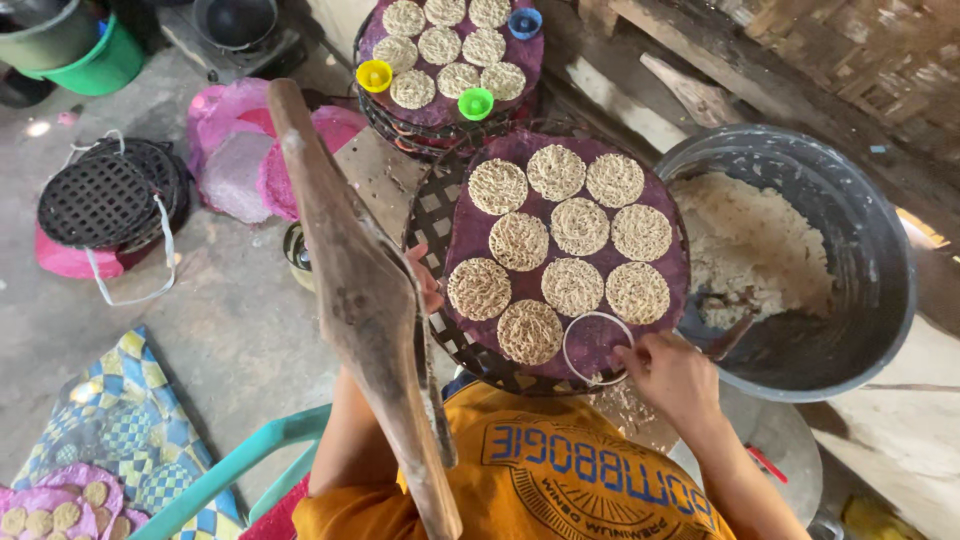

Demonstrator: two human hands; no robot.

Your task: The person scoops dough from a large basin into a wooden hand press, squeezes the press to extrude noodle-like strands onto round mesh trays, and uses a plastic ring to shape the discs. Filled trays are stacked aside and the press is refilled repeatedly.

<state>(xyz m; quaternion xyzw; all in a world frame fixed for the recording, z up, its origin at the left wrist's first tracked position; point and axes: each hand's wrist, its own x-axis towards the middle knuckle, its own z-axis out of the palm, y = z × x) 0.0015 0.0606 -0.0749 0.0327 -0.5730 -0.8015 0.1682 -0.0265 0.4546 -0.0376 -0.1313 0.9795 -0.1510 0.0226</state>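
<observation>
The right hand [672, 372] pinches a thin wire ring [597, 348], fingers closed on its near rim, and sets it flat on the last bare patch of the purple cloth [668, 262] that covers the woven tray [436, 218], beside nine round noodle nests [530, 331]. The left hand [428, 285] is mostly hidden behind a wooden plank [360, 290], so its grip cannot be told. This looks like shaping the tenth nest; the next move calls for scooping from the dough [745, 245] in the grey tub [880, 250] into the ring.

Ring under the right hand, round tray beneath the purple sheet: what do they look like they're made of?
Ring: thin, pale and glossy, likely plastic, though metal can't be ruled out. Round tray: dark lattice with square openings, probably woven strips or moulded plastic. Purple sheet: matte, limp at its edge, apparently cloth or thin plastic.
</observation>
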